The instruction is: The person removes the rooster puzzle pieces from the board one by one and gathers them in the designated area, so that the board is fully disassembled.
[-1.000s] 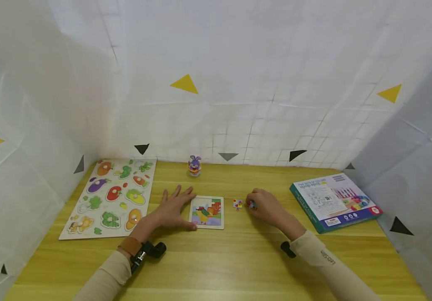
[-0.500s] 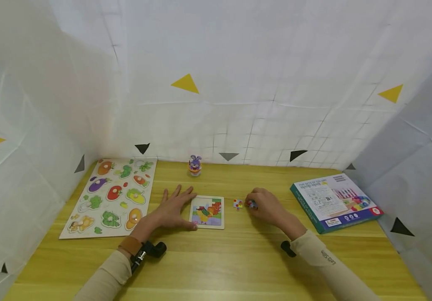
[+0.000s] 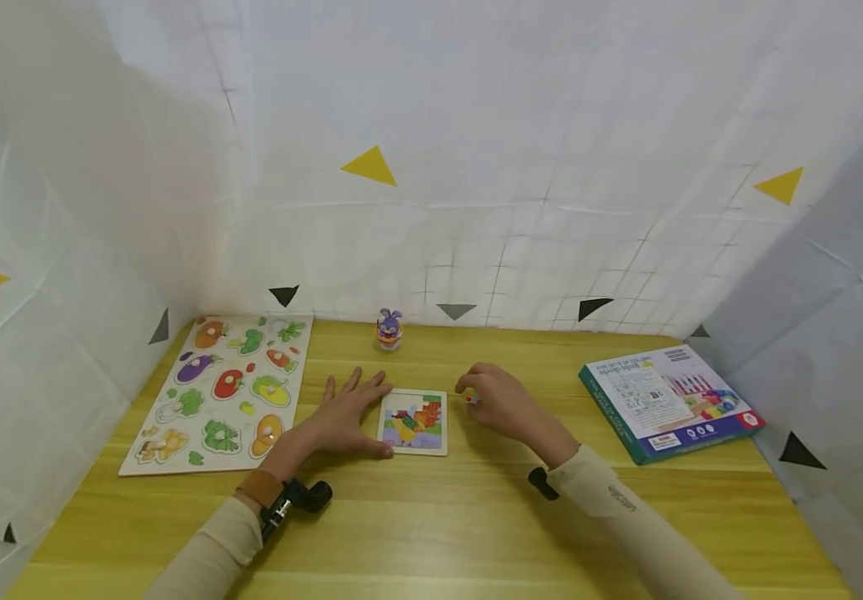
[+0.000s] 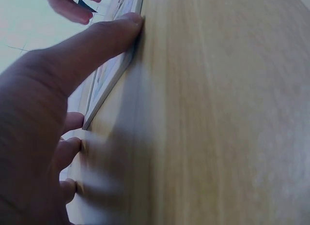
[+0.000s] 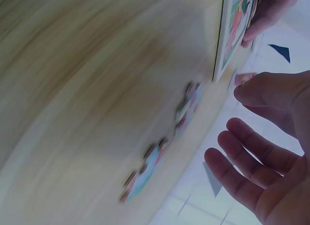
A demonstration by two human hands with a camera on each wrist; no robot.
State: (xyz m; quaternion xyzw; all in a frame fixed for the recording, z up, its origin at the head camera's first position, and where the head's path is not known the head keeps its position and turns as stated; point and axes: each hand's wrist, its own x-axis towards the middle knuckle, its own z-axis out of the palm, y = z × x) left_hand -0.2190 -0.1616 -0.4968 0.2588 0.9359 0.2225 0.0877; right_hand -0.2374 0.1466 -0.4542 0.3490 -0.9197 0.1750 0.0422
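My left hand (image 3: 341,421) lies spread at the left side of a small square jigsaw puzzle (image 3: 431,443), its straight thumb on the near left corner. In the left wrist view the thumb (image 4: 92,48) rests on the puzzle tray's edge, with other fingers at the table. My right hand (image 3: 502,402) is just right of the tray. In the right wrist view its thumb and forefinger pinch a small puzzle piece (image 5: 243,79), the other fingers loosely bent. Two loose pieces, a nearer one (image 5: 143,172) and a farther one (image 5: 189,108), lie on the table below that hand, mostly hidden in the head view.
A vegetable peg board (image 3: 236,408) lies at the left. Behind the puzzle stands a purple rabbit figure (image 3: 389,330). A flat boxed set (image 3: 671,404) lies at the right. White sheeting (image 3: 521,250) closes the back and sides of the wooden table (image 3: 401,533).
My right hand has moved left and slightly away from me toward the puzzle, now covering most of the loose pieces in the head view. The left hand has stayed in place.
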